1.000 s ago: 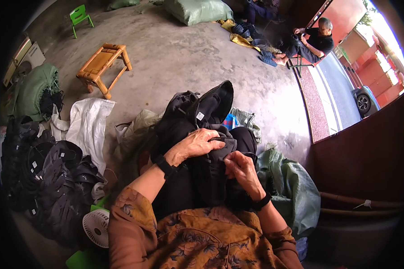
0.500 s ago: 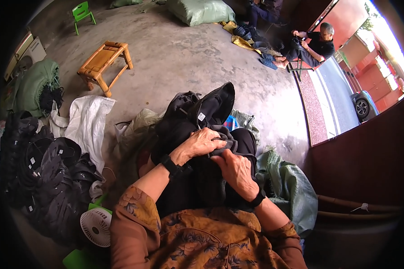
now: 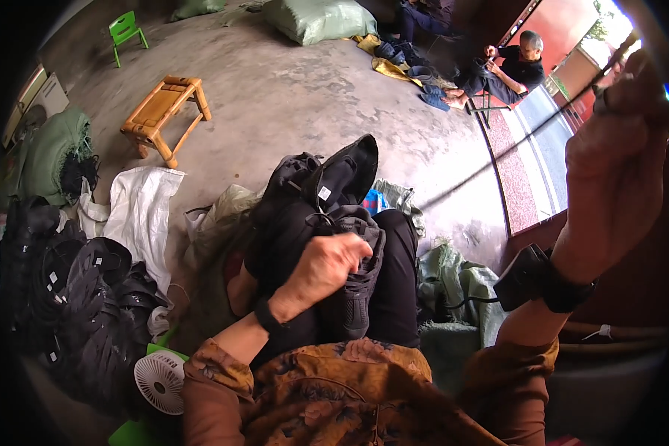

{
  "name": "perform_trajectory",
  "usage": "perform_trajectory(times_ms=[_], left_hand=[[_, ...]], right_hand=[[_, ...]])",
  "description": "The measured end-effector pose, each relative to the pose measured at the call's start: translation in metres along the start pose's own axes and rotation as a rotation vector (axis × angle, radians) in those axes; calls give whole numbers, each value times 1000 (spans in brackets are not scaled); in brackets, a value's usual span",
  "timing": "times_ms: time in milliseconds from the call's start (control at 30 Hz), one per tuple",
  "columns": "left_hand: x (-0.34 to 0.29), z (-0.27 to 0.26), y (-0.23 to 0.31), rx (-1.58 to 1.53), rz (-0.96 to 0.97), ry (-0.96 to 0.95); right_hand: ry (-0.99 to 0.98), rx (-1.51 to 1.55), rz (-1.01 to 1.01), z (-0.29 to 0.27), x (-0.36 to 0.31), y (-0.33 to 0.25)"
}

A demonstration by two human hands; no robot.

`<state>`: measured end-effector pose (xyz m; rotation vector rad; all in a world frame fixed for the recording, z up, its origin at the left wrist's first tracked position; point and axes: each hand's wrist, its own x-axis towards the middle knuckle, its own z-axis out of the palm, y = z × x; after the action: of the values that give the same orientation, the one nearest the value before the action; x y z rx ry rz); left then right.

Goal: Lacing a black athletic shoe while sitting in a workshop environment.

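A black lace-up shoe [image 3: 357, 297] rests across my lap between my thighs, its toe toward me. My left hand [image 3: 323, 267] is closed on the shoe's upper, its fingers curled at the lacing. High at the right, close to the camera, my right hand [image 3: 621, 149] is raised and closed, its fingertips partly lost in glare. A dark shoelace [image 3: 498, 154] runs taut and blurred from near my lap up to those fingers. Beyond the shoe, more black shoes [image 3: 349, 172] with a small white label lie over my knees.
A heap of black shoes [image 3: 74, 297] lies at my left beside a white fan [image 3: 159, 381] and a white sack [image 3: 141, 215]. Green woven sacking [image 3: 461, 286] is at my right. Farther off are a bamboo stool [image 3: 163, 111], a green chair [image 3: 126, 31] and a seated person [image 3: 524, 70].
My right hand has left the shoe and swung up to the far right, drawing out the lace. My left hand has moved slightly nearer me and curled tighter. More of the shoe shows.
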<state>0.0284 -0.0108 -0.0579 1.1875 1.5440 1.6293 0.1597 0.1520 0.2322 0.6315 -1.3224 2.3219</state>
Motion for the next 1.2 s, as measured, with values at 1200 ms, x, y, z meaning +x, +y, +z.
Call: perform_trajectory(times_ms=[1200], left_hand=[[-98, -312, -54, -73, -147, 860]], right_hand=[[365, -1146, 537, -175, -171, 191]])
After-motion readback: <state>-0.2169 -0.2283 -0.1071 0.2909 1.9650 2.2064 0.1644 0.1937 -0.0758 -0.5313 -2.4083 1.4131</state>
